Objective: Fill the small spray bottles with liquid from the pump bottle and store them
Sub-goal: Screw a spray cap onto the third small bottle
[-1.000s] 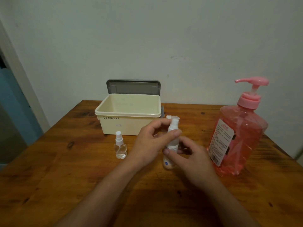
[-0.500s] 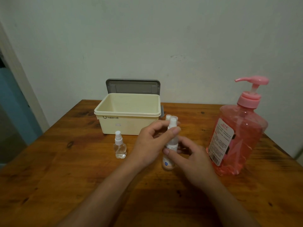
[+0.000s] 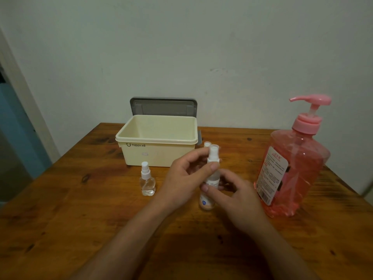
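A tall small spray bottle [image 3: 210, 197] stands upright on the wooden table [image 3: 60, 229] at the centre. My left hand [image 3: 185, 178] pinches its white spray head near the neck between thumb and fingers. My right hand [image 3: 236, 199] grips the bottle's body from the right. A second small spray bottle [image 3: 147, 179], clear with a white nozzle, stands alone to the left. The big pink pump bottle [image 3: 292, 164], full of pink liquid, stands at the right, spout pointing left. Behind the held bottle, a small white cap top [image 3: 206, 144] shows.
An open cream storage box [image 3: 157, 138] sits at the back of the table, with its grey lid [image 3: 163, 106] leaning upright against the wall behind it. A doorway lies at the far left. The table's right edge runs just past the pump bottle.
Almost nothing differs; both hands stay on the tall spray bottle, with only slight shifts of the left fingers at the spray head.
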{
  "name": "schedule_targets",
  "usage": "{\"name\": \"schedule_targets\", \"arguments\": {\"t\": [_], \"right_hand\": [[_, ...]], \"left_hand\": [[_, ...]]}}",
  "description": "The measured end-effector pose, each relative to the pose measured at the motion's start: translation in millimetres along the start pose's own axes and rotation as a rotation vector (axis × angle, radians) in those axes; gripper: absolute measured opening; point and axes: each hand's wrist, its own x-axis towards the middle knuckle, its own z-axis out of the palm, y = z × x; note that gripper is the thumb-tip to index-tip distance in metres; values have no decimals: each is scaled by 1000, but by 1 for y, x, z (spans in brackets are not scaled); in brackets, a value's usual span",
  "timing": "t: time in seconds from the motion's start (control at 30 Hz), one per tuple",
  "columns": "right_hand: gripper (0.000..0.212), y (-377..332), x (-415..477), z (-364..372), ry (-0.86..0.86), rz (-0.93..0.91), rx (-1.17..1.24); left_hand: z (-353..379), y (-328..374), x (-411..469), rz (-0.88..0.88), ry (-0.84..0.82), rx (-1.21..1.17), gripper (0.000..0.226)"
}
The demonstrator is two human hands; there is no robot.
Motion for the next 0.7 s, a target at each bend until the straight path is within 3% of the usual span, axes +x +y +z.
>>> {"name": "schedule_targets", "arguments": {"t": [0.7], "right_hand": [[24, -3, -1, 2, -19, -26, 22]], "left_hand": [[2, 8, -4, 1, -35, -37, 32]]}}
